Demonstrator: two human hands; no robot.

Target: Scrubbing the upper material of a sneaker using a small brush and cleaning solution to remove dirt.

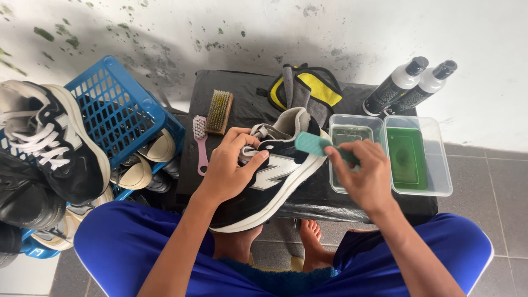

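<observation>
Seated, a person holds a dark sneaker [269, 181] over a low black desk [242, 99] and works a teal brush [316, 144] against it.

Largest beside them, a blue basket [118, 110] carries more shoes, a black-and-white pair piled on its near edge. The left hand [228, 168] steadies the sneaker, fingers curled round its collar, apparently to keep the sidewall turned up. The right hand [363, 173] has its fingers pinched on the brush handle. Two clear tubs sit just beyond: one [352, 137] with pale liquid, one [421, 159] with green. Two capped bottles [410, 85], a grey-yellow cloth [308, 88] and two spare brushes [212, 124] lie behind.
</observation>
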